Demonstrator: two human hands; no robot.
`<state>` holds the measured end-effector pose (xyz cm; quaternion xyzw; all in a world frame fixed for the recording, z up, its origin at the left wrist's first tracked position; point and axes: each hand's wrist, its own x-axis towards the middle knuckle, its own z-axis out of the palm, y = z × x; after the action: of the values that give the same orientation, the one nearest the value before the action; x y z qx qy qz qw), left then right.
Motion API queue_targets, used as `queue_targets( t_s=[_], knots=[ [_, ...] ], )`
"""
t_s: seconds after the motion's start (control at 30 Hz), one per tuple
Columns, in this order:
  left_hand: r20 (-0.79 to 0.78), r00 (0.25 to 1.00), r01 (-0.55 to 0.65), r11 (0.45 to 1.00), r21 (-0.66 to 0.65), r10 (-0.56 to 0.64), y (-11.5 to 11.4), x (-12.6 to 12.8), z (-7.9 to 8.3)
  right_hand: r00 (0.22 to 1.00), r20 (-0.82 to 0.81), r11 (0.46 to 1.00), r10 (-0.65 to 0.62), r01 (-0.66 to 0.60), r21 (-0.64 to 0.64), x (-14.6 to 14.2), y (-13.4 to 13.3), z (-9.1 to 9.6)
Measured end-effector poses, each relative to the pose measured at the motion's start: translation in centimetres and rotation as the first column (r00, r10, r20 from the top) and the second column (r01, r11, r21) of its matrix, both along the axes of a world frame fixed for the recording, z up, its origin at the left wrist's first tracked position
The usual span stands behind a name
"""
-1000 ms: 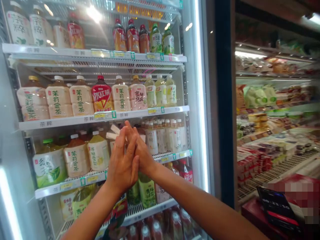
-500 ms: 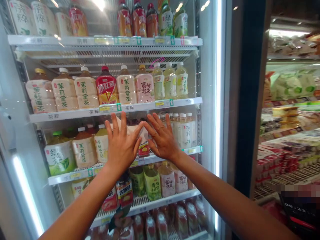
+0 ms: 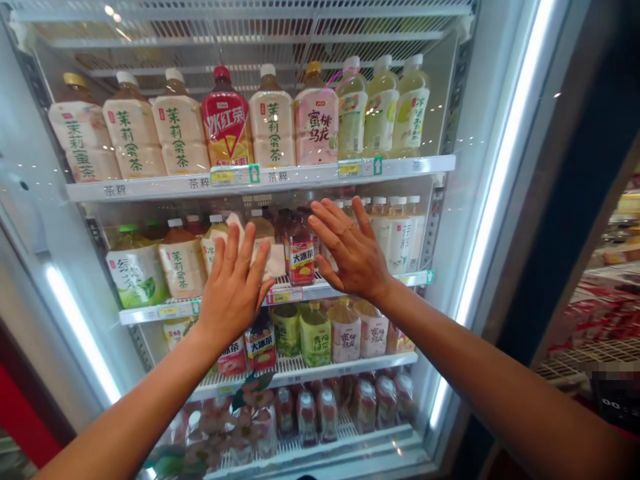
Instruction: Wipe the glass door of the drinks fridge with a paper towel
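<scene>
A glass door with reflections [image 3: 320, 407] stands in front of shelves of bottled drinks. Fingers stretched and spread, my left hand [image 3: 230, 293] lies flat against it. Under and behind those fingers is a white cloth or tissue [image 3: 274, 261], its edges showing beside them and much of it covered. To the right, my right hand [image 3: 353, 250] is also open and flat toward the glass, thumb apart, and I see nothing in it. Between the hands a dark bottle of iced tea [image 3: 301, 250] shows through the glass.
Bottles fill several shelves, among them a red-labelled bottle [image 3: 225, 123] and a green-labelled bottle [image 3: 135, 270]. Bright light strips [image 3: 500, 193] run along both sides. A dark door frame [image 3: 565, 153] stands at the right, with another stocked shelf [image 3: 590, 293] beyond.
The hands, nearly touching before, are now apart: the right has moved rightward, the left slightly down relative to the shelves. More of the cloth shows. The view has tilted down and closer.
</scene>
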<state>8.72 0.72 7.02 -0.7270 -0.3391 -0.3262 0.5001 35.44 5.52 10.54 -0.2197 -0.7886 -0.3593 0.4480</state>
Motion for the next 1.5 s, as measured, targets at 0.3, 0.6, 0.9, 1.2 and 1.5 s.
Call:
queue_targets(
  t_s=[0.3,0.6,0.9,1.2,1.5],
  knots=[
    [0.083,0.997,-0.003,0.999,-0.054,0.007,-1.2,-5.7,-1.7,0.999,0.008,0.999,-0.047,0.047,0.004,-6.3,-1.9,-0.2],
    [0.131,0.991,-0.021,0.995,-0.097,0.033,-2.5,-9.3,-7.1,0.993,-0.03,0.994,-0.112,0.112,-0.007,-12.7,-3.6,-9.6],
    [0.234,0.97,-0.025,0.99,-0.14,0.058,-3.4,-11.2,-10.9,0.982,-0.176,0.994,-0.072,0.084,0.064,-13.5,-2.9,-12.1],
    [0.366,0.929,-0.036,0.999,-0.038,0.047,-2.5,-12.1,-6.4,0.981,-0.176,0.994,-0.078,0.091,0.065,-13.6,-3.0,-12.3],
    [0.267,0.963,0.007,0.994,-0.111,0.023,-2.8,-9.7,-13.0,0.98,-0.184,0.994,-0.076,0.089,0.064,-13.6,-2.9,-12.2]
  ],
)
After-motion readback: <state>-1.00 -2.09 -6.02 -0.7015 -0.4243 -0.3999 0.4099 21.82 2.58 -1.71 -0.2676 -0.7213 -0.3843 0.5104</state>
